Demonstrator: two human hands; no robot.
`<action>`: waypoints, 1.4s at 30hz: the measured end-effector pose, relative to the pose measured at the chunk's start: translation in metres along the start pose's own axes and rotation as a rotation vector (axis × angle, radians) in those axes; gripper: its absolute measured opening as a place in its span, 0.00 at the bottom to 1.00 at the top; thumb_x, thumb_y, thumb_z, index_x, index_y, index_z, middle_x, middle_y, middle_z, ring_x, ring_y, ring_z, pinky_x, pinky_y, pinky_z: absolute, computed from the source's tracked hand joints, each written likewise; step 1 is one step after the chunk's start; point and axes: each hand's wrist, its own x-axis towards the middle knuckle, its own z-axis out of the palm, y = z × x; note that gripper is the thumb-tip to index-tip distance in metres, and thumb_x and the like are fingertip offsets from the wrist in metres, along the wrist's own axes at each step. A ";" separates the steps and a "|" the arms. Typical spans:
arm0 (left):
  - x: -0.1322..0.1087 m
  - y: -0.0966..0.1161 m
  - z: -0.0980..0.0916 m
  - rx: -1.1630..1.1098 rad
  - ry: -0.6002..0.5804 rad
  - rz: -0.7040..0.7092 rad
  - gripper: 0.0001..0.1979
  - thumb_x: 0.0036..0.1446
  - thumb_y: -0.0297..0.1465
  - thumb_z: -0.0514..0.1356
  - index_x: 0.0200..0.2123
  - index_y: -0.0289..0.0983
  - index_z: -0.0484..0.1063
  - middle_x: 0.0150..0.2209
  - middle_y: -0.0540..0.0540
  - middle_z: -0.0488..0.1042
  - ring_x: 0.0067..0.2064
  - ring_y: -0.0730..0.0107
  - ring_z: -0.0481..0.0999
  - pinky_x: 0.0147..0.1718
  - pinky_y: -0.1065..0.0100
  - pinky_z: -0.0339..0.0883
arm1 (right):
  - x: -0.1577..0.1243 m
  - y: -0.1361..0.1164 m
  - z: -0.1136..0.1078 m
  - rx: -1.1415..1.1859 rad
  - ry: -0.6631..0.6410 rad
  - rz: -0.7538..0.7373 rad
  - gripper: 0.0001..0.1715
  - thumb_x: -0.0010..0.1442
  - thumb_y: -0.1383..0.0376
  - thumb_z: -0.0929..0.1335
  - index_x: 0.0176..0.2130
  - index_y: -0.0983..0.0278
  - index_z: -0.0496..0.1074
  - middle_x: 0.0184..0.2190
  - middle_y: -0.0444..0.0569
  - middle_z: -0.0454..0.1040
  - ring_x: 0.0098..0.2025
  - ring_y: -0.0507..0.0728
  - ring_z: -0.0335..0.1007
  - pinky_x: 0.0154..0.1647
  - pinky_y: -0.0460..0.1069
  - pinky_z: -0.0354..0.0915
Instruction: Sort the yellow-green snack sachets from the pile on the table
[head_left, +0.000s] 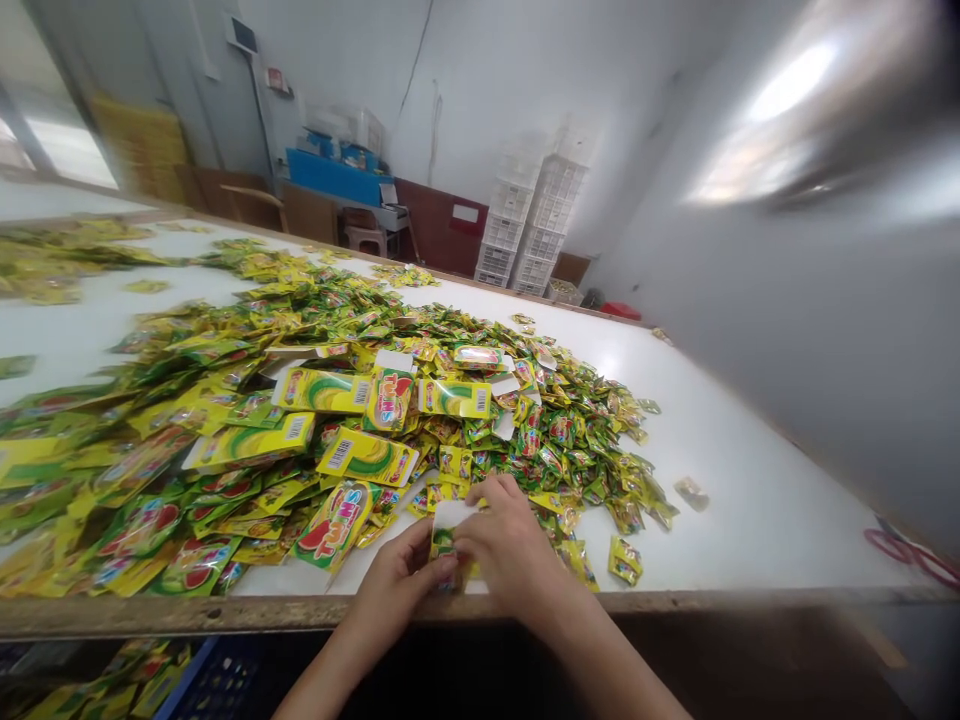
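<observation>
Near the table's front edge, my left hand (401,580) grips the lower left side of a small open box (444,540) with a white flap. My right hand (506,530) is on the box's right side, fingers bent over its top; what its fingertips hold is hidden. Beyond them lies a large heap of small yellow-green packets (555,430). Several yellow and green cartons rest on the heap, among them a carton marked TWINS (335,522) to the left of my hands and a carton with a barcode (367,457) above it.
The white table (720,430) has a wooden front edge. Single packets (625,560) lie right of my hands. Red scissors handles (892,546) are at the far right. A blue crate (202,680) with packets sits below the table; white crates (536,225) stand behind.
</observation>
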 end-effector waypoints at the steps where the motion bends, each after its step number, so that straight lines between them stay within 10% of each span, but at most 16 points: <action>1: 0.000 0.001 0.000 -0.003 -0.015 0.005 0.15 0.53 0.36 0.66 0.44 0.38 0.76 0.41 0.46 0.79 0.45 0.58 0.75 0.45 0.65 0.68 | -0.004 0.000 0.002 0.012 0.013 -0.004 0.03 0.59 0.68 0.71 0.32 0.60 0.77 0.46 0.51 0.69 0.52 0.61 0.60 0.54 0.57 0.60; 9: -0.001 0.005 -0.001 0.068 -0.067 0.007 0.17 0.56 0.38 0.64 0.48 0.39 0.75 0.42 0.47 0.79 0.46 0.58 0.75 0.47 0.64 0.68 | -0.020 0.000 0.009 0.098 0.029 0.031 0.08 0.54 0.59 0.76 0.34 0.58 0.77 0.54 0.52 0.68 0.61 0.68 0.53 0.59 0.64 0.56; 14: -0.006 0.017 -0.003 0.079 -0.002 -0.098 0.18 0.63 0.41 0.55 0.51 0.41 0.75 0.50 0.46 0.78 0.52 0.57 0.73 0.57 0.57 0.61 | -0.037 0.012 0.027 0.681 0.279 0.407 0.08 0.61 0.63 0.69 0.42 0.59 0.74 0.36 0.48 0.73 0.36 0.56 0.69 0.34 0.50 0.67; 19: -0.005 0.026 -0.001 0.018 -0.025 -0.227 0.18 0.56 0.39 0.63 0.48 0.39 0.78 0.47 0.44 0.80 0.52 0.54 0.75 0.54 0.57 0.66 | -0.039 0.012 0.050 1.170 0.150 0.715 0.11 0.51 0.63 0.74 0.36 0.62 0.74 0.22 0.39 0.66 0.18 0.47 0.55 0.17 0.42 0.53; 24: 0.002 0.011 -0.006 0.100 0.250 -0.094 0.18 0.50 0.41 0.68 0.44 0.40 0.80 0.46 0.46 0.81 0.52 0.55 0.77 0.54 0.59 0.69 | -0.019 0.010 0.044 0.838 0.325 0.448 0.10 0.55 0.59 0.72 0.37 0.59 0.82 0.32 0.48 0.75 0.31 0.53 0.67 0.28 0.46 0.65; 30: 0.009 -0.002 -0.007 0.304 0.346 0.001 0.20 0.52 0.44 0.65 0.46 0.42 0.79 0.49 0.47 0.80 0.54 0.56 0.75 0.58 0.58 0.66 | -0.010 0.017 0.050 0.865 0.363 0.534 0.10 0.52 0.59 0.74 0.36 0.59 0.82 0.29 0.45 0.73 0.23 0.50 0.64 0.21 0.45 0.64; 36: 0.015 -0.001 -0.014 0.397 0.232 0.086 0.17 0.52 0.43 0.66 0.43 0.43 0.79 0.46 0.47 0.81 0.49 0.58 0.78 0.53 0.59 0.70 | -0.008 0.020 0.057 0.921 0.407 0.551 0.09 0.47 0.60 0.77 0.31 0.60 0.82 0.23 0.43 0.72 0.20 0.50 0.63 0.21 0.46 0.64; 42: 0.008 -0.006 -0.028 0.566 0.121 0.383 0.12 0.54 0.36 0.66 0.43 0.47 0.79 0.45 0.49 0.81 0.49 0.60 0.78 0.53 0.62 0.71 | -0.020 0.017 0.050 0.739 0.439 0.263 0.05 0.53 0.61 0.75 0.33 0.59 0.81 0.30 0.47 0.75 0.35 0.55 0.72 0.38 0.49 0.68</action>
